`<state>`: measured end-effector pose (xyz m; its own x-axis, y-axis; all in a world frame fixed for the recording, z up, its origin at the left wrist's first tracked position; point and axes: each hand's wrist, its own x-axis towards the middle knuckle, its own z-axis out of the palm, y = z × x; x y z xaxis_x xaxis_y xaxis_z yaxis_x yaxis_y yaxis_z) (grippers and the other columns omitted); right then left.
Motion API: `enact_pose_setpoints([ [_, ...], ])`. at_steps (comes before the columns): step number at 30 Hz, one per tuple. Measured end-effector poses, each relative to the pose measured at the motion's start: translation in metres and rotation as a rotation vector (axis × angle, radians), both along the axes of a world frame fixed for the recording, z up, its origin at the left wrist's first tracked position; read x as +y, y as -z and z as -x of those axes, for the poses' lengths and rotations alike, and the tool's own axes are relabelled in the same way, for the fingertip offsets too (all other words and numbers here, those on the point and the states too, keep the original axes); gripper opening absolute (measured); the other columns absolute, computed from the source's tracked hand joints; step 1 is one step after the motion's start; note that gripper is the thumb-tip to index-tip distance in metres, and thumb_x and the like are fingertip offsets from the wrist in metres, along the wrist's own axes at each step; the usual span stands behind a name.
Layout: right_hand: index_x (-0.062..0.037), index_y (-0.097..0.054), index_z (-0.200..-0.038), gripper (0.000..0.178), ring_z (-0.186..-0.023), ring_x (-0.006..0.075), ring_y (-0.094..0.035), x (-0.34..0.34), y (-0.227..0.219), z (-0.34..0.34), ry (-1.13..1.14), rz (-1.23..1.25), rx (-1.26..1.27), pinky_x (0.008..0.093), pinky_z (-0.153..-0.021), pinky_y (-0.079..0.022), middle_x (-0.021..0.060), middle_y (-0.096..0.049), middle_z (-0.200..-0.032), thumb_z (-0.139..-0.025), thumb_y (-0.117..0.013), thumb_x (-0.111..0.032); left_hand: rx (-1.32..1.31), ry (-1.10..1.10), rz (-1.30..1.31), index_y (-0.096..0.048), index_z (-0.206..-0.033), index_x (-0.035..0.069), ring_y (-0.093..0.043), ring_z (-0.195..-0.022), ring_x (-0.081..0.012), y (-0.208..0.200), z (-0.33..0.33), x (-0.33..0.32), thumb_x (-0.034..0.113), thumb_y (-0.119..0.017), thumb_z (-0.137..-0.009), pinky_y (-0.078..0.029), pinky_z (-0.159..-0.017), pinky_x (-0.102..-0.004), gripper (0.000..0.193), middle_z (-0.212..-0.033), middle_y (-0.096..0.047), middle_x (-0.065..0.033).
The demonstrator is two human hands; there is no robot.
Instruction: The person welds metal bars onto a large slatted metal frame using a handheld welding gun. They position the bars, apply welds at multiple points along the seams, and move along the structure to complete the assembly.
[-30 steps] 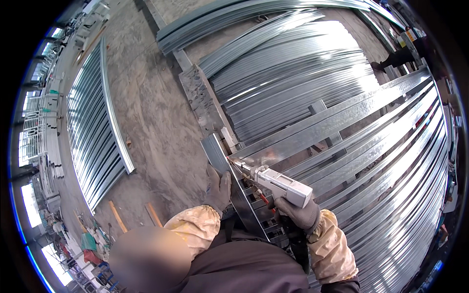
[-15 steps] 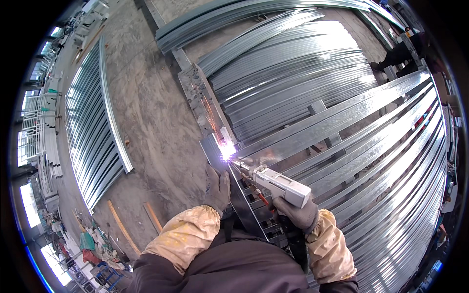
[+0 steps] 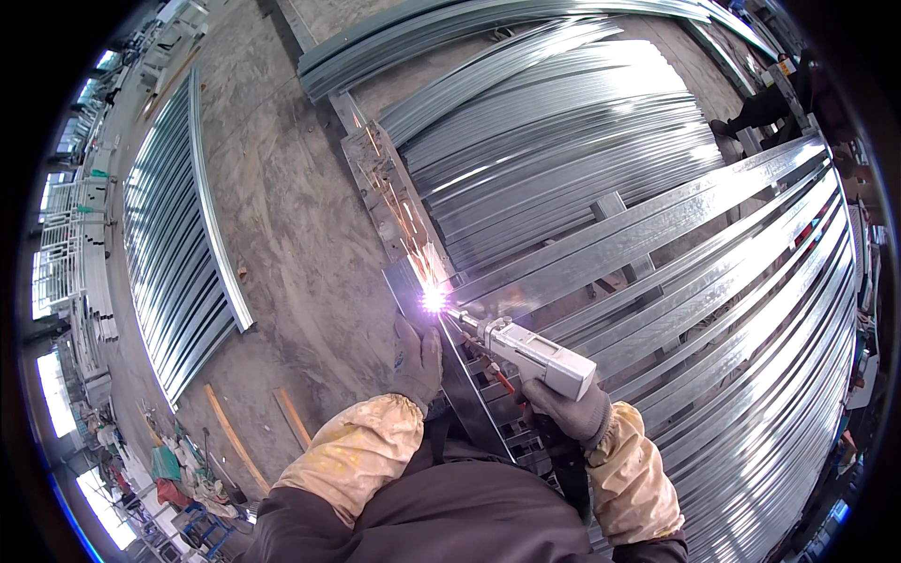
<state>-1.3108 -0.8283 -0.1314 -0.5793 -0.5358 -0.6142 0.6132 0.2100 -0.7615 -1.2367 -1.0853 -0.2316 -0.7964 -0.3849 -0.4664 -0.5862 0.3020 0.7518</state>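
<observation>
My right hand (image 3: 574,409), in a grey glove, is wrapped round the grip of a pale boxy handheld laser welding gun (image 3: 540,358). The gun's nozzle points up and left at a joint between a metal end rail (image 3: 465,385) and a wide crossbar (image 3: 610,232). A bright violet-white glare (image 3: 434,298) at the tip hides the joint itself. Orange sparks (image 3: 408,220) fly away toward the far side. Just below the glare, my gloved left hand (image 3: 419,361) grips the rail's outer edge, thumb and fingers on either side of it.
Parallel metal bars (image 3: 751,375) of the frame spread to the right. A stack of galvanized profiles (image 3: 563,131) lies beyond. At left, a slatted metal panel (image 3: 178,235) and wooden strips (image 3: 235,436) lie on the concrete floor (image 3: 291,216). A person's dark-clothed limb (image 3: 755,111) shows at the far right.
The sparks now stretch farther along the far support, and the glare at the nozzle has changed shape. Both hands and the welding gun stay almost in place.
</observation>
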Motion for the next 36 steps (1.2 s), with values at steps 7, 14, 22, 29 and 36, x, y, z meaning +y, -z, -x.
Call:
enact_pose_setpoints([
  [7, -0.0014, -0.065, -0.118, 0.030, -0.072, 0.0100, -0.065, 0.000, 0.003, -0.001, -0.020, 0.001, 0.008, 0.0278, -0.062, -0.055, 0.0025, -0.069, -0.084, -0.098, -0.070, -0.023, 0.040, -0.021, 0.014, -0.016, -0.154, -0.010, -0.061, -0.089, -0.0334, 0.037, -0.018, -0.007, 0.031, -0.046, -0.106, -0.048, -0.082, -0.0456, 0.070, -0.106, -0.060, -0.0237],
  [14, -0.0011, -0.065, -0.119, 0.031, -0.071, 0.0108, -0.066, -0.002, -0.004, 0.002, -0.032, 0.005, 0.015, 0.0283, -0.062, -0.055, 0.0032, -0.069, -0.084, -0.098, -0.068, -0.023, 0.080, -0.050, -0.029, -0.019, -0.151, -0.011, -0.060, -0.087, -0.0345, 0.042, -0.017, -0.008, 0.030, -0.047, -0.106, -0.048, -0.082, -0.0465, 0.068, -0.104, -0.059, -0.0232],
  [22, -0.0008, -0.064, -0.118, 0.029, -0.070, 0.0116, -0.067, -0.002, -0.007, 0.001, -0.027, -0.002, 0.002, 0.0286, -0.062, -0.056, 0.0042, -0.069, -0.084, -0.097, -0.069, -0.020, 0.215, -0.069, 0.027, -0.024, -0.148, -0.012, -0.058, -0.091, -0.0350, 0.055, -0.021, -0.007, 0.026, -0.049, -0.104, -0.046, -0.082, -0.0467, 0.064, -0.104, -0.057, -0.0232],
  [29, -0.0022, -0.064, -0.119, 0.028, -0.071, 0.0110, -0.066, 0.001, -0.004, -0.002, -0.052, 0.009, 0.025, 0.0286, -0.063, -0.056, 0.0032, -0.069, -0.085, -0.099, -0.067, -0.022, 0.200, -0.032, 0.049, -0.025, -0.148, -0.012, -0.056, -0.092, -0.0385, 0.048, -0.016, -0.008, 0.027, -0.049, -0.103, -0.045, -0.085, -0.0479, 0.064, -0.105, -0.056, -0.0257],
  [36, -0.0005, -0.060, -0.126, 0.031, -0.068, 0.0111, -0.065, 0.002, -0.005, -0.003, -0.059, 0.026, 0.027, 0.0272, -0.060, -0.054, 0.0046, -0.068, -0.086, -0.100, -0.063, -0.017, 0.252, -0.050, 0.079, -0.026, -0.147, -0.013, -0.056, -0.087, -0.0351, 0.056, -0.020, -0.006, 0.027, -0.049, -0.104, -0.045, -0.081, -0.0468, 0.064, -0.100, -0.056, -0.0223],
])
